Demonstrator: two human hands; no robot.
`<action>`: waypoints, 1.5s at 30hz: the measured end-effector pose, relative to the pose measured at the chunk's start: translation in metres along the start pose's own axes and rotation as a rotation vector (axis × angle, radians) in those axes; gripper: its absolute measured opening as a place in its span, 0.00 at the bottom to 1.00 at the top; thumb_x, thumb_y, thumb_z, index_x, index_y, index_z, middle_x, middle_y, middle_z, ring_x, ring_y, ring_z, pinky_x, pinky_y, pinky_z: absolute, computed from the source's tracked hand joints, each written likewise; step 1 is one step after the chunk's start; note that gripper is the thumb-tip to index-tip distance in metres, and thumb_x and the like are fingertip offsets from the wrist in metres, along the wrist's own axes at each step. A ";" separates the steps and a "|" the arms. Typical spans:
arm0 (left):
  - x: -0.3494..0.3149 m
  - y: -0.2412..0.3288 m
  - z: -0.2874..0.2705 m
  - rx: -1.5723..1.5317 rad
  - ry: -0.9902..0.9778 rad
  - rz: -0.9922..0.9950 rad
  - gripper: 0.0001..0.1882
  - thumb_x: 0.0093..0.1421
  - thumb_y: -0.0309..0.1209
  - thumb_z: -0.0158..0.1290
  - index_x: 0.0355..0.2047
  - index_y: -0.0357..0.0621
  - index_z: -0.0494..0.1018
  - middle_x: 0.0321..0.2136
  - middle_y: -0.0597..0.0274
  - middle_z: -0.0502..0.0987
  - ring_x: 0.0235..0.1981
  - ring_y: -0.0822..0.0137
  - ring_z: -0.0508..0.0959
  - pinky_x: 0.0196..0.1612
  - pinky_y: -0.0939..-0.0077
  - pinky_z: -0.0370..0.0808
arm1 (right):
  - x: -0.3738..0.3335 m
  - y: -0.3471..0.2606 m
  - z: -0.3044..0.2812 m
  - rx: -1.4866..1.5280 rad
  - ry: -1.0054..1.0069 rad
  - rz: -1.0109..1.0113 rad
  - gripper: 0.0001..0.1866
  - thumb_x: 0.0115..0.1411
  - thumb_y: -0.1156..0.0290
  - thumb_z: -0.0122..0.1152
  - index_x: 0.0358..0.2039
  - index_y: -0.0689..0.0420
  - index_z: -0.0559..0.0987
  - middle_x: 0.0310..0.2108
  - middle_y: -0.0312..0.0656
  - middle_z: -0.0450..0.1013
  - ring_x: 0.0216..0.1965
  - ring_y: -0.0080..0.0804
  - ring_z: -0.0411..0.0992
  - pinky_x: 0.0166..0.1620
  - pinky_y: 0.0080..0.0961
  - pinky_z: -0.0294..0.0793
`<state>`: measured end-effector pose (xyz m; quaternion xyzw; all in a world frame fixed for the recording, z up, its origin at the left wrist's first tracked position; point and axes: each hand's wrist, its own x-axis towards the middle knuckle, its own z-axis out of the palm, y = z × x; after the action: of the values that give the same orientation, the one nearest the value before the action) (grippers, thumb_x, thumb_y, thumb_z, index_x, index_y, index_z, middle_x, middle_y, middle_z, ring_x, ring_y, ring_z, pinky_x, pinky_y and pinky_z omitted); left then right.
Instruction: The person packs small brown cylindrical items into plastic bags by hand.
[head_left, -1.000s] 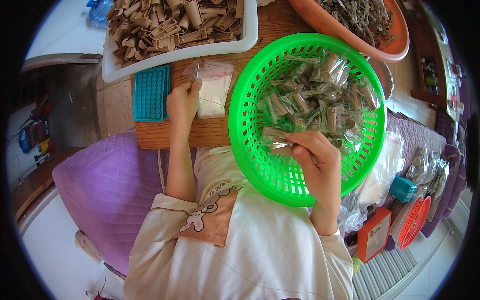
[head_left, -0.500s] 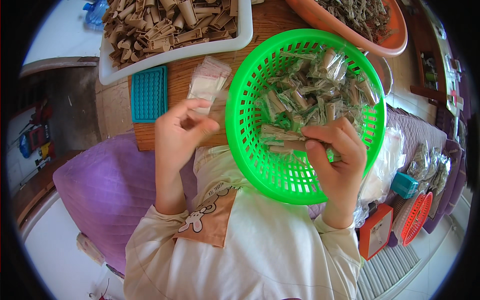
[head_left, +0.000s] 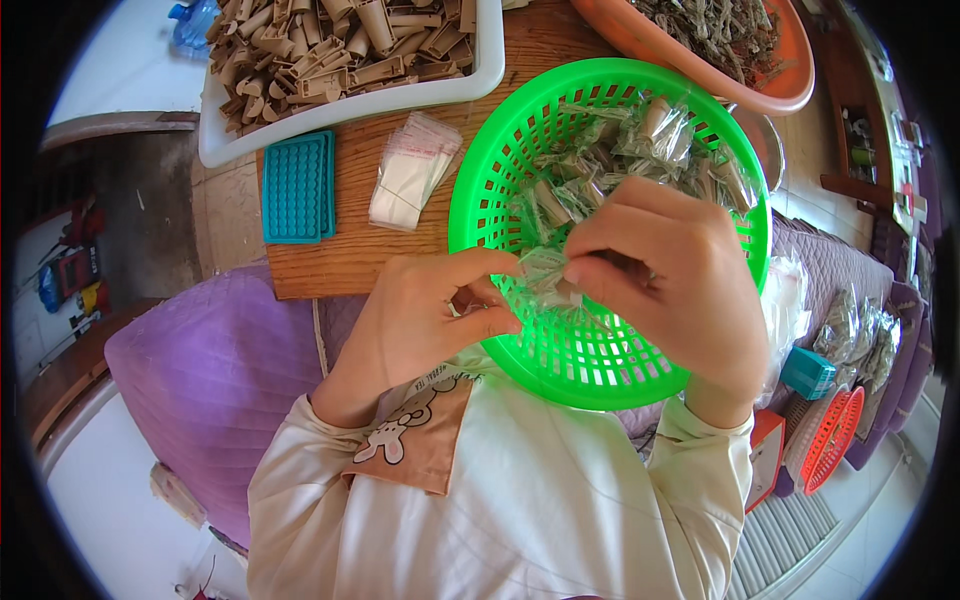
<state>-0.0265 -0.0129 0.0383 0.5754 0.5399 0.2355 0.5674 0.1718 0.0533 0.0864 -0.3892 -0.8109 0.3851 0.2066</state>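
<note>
Over the near left part of a green plastic basket (head_left: 463, 225), my two hands meet at a small clear plastic bag (head_left: 543, 275). Its left edge is pinched between the thumb and fingers of my left hand (head_left: 435, 300). My right hand (head_left: 670, 265) is closed at the bag's other side, fingers bent down; what lies inside the bag is hard to make out. Several filled clear packets with brown pieces (head_left: 660, 125) lie in the basket. On the wooden table, left of the basket, rests a stack of flat clear bags (head_left: 412, 180).
A white bin (head_left: 485, 85) of brown half-tube pieces stands at the far left, with a teal ridged tray (head_left: 297, 190) before it. An orange basin (head_left: 795, 80) of dried stalks is at the far right. A purple quilted seat (head_left: 220, 370) is at my left.
My left hand has come right and nearer from the bag stack to the basket, and now pinches a clear bag. My right hand has risen slightly; the dried bundle it held is no longer plainly visible.
</note>
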 end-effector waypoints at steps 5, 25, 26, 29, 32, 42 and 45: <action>0.004 -0.001 -0.002 0.009 -0.078 -0.011 0.19 0.44 0.31 0.59 0.38 0.41 0.71 0.22 0.59 0.77 0.21 0.70 0.77 0.26 0.79 0.73 | 0.011 0.006 -0.010 0.049 -0.080 -0.054 0.03 0.45 0.80 0.59 0.23 0.62 0.75 0.19 0.38 0.66 0.16 0.24 0.67 0.19 0.18 0.64; 0.007 -0.004 0.000 -0.128 -0.068 0.067 0.19 0.43 0.29 0.60 0.38 0.41 0.72 0.24 0.58 0.78 0.23 0.71 0.78 0.27 0.79 0.73 | 0.011 0.013 -0.021 0.386 -0.341 0.176 0.06 0.52 0.76 0.57 0.27 0.68 0.73 0.23 0.40 0.69 0.24 0.27 0.74 0.26 0.16 0.71; 0.007 -0.003 0.001 -0.127 -0.068 0.068 0.19 0.43 0.29 0.60 0.38 0.41 0.72 0.24 0.58 0.78 0.23 0.71 0.78 0.27 0.79 0.73 | 0.010 0.012 -0.023 0.386 -0.339 0.174 0.06 0.52 0.76 0.57 0.27 0.68 0.73 0.23 0.40 0.69 0.24 0.27 0.74 0.26 0.16 0.71; 0.005 -0.002 0.000 -0.123 -0.064 0.078 0.19 0.42 0.28 0.61 0.38 0.41 0.73 0.24 0.58 0.78 0.23 0.71 0.78 0.27 0.80 0.73 | 0.008 0.011 -0.026 0.336 -0.284 0.326 0.07 0.53 0.76 0.56 0.27 0.69 0.72 0.24 0.41 0.69 0.27 0.30 0.76 0.28 0.16 0.72; 0.004 -0.004 0.000 -0.125 -0.045 0.117 0.20 0.42 0.28 0.62 0.38 0.41 0.73 0.24 0.58 0.78 0.23 0.72 0.78 0.26 0.80 0.73 | 0.008 0.010 -0.025 0.364 -0.271 0.380 0.07 0.54 0.76 0.56 0.27 0.69 0.72 0.23 0.41 0.69 0.27 0.30 0.76 0.28 0.16 0.72; 0.008 0.004 0.004 -0.017 -0.052 0.111 0.22 0.41 0.28 0.62 0.39 0.39 0.72 0.27 0.57 0.77 0.22 0.69 0.78 0.25 0.78 0.72 | 0.007 0.013 -0.010 0.160 -0.218 -0.008 0.05 0.46 0.75 0.57 0.24 0.62 0.75 0.20 0.43 0.70 0.23 0.41 0.70 0.28 0.29 0.69; 0.011 0.006 0.004 0.023 -0.054 0.113 0.22 0.41 0.30 0.62 0.39 0.39 0.72 0.26 0.55 0.77 0.23 0.68 0.78 0.26 0.77 0.72 | 0.006 0.015 -0.004 0.152 -0.196 -0.046 0.05 0.45 0.75 0.58 0.25 0.61 0.75 0.21 0.44 0.69 0.25 0.41 0.70 0.29 0.31 0.70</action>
<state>-0.0178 -0.0037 0.0387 0.6175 0.4938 0.2453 0.5610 0.1784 0.0660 0.0773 -0.3141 -0.8044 0.4768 0.1642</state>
